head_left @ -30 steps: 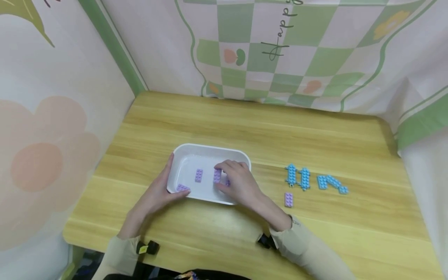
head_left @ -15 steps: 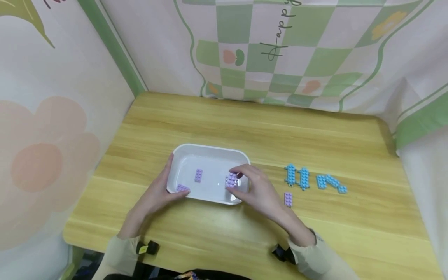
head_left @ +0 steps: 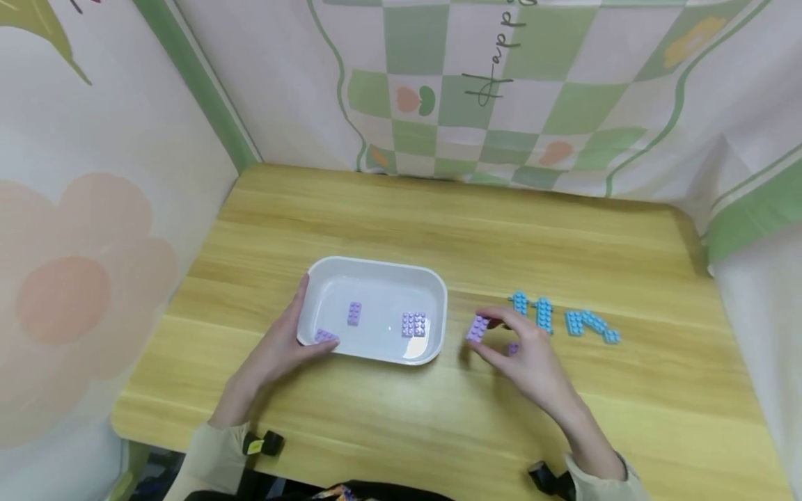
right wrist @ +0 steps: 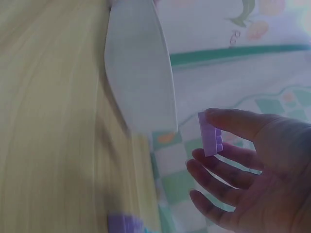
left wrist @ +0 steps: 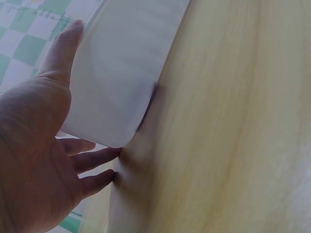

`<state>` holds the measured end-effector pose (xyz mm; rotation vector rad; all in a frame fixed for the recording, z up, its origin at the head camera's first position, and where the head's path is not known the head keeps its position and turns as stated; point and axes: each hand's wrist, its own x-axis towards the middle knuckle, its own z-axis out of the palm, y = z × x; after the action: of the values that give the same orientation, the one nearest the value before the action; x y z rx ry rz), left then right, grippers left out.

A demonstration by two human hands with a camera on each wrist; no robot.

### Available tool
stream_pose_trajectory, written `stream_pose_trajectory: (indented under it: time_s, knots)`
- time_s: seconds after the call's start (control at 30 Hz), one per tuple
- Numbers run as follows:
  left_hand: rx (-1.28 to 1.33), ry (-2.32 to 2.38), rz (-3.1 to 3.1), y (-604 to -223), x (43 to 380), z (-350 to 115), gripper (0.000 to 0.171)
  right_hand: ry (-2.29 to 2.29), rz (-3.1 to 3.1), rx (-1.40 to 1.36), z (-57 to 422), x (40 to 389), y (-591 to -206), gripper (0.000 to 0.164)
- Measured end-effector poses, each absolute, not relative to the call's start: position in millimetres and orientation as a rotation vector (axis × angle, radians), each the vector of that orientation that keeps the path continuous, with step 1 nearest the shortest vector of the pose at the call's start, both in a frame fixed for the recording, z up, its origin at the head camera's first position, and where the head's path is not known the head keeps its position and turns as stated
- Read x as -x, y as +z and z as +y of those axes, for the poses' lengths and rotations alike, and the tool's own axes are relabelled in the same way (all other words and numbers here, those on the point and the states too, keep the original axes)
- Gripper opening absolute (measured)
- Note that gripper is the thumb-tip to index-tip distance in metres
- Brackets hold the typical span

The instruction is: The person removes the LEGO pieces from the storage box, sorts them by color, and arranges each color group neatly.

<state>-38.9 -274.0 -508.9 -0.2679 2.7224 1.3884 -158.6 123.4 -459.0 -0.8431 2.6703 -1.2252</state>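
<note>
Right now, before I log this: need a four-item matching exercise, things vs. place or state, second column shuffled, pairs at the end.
Things:
1. Left hand
2. Right hand
3. White tray
4. Blue pieces

Place or state:
A. lying on the table, right of the tray
B. pinching a single purple brick
C. gripping the tray's left end
D. containing other purple bricks

Pairs: 1-C, 2-B, 3-D, 4-A

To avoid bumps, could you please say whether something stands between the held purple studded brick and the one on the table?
Only the right grip holding the purple studded brick: it partly covers the other purple brick in the head view; nothing else visible intervenes.
</note>
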Motion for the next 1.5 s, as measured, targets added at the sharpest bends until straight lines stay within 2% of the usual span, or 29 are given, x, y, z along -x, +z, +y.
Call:
stream_pose_trajectory:
  time_s: [0.37, 0.77, 0.93, 1.5]
  knots:
    - [0.273, 1.393, 2.723, -512, 36, -277, 0.136, -1.070, 2.766, 0.691, 180, 164, -468, 0.053]
    - [0.269, 1.389, 2.728, -514, 36, -279, 0.136, -0.985, 2.752, 0.856, 210, 171, -491, 0.053]
    - [0.273, 1.396, 2.719, -515, 36, -279, 0.135, -0.967, 2.737, 0.916, 215, 171, -497, 0.050]
    - [0.257, 1.403, 2.711, -514, 40, -277, 0.136, -0.925, 2.710, 0.857, 213, 170, -505, 0.048]
